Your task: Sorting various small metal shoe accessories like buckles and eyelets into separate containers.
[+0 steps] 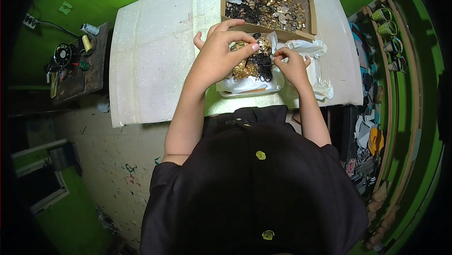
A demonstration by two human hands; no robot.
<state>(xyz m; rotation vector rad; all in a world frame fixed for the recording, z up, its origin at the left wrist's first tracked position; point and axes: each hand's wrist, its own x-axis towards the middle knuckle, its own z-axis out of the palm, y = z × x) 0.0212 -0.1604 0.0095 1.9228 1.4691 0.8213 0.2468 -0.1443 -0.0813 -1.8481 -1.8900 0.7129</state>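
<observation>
Small black and gold pieces lie in a shallow white tray (249, 93) lined with white plastic. The black pieces (263, 69), ring- or chain-like, form a tangled heap on the right; gold pieces (243, 70) lie to the left. My left hand (219, 56) is over the tray's left part, thumb and index finger pinched together, other fingers raised and spread. Beside the black heap, my right hand (293, 66) is closed in a pinch at its right edge. Whatever either hand has between its fingertips is too small to make out.
An open cardboard box (268, 31) of black, gold and clear pieces stands behind the tray. Crumpled white plastic (322, 73) lies right of it on the white table (150, 57). A small side table (84, 76) with thread spools is at left, a wooden rack (391, 113) at right.
</observation>
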